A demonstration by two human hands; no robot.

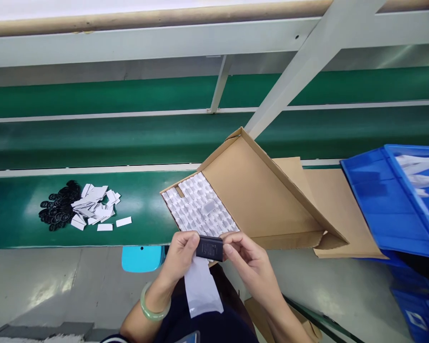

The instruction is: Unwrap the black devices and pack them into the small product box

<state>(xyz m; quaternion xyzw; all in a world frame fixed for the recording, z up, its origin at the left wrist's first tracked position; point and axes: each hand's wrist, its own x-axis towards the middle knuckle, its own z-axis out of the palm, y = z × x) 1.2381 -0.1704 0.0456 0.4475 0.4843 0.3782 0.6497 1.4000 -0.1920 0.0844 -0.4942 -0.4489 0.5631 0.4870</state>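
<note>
Between my two hands is a small black rectangular device (209, 248) with faint printing on its face; its exact kind is not clear. My left hand (180, 252) pinches its left end and also grips a white translucent bag (203, 290), which hangs down below. The fingers of my right hand (248, 259) close on the device's right edge. Just beyond my hands lies a shallow cardboard box (268, 200). White-wrapped pieces (196, 200) stand in tight rows in its left part, with a small greyish packet (209, 207) on top of them.
On the green bench (150, 205) at left lie a heap of black coiled cords (60, 205) and a pile of white cards (93, 202). Blue bins (372, 195) stand at right. A blue stool (141, 259) is under the bench edge. A slanted metal post (293, 71) rises behind the box.
</note>
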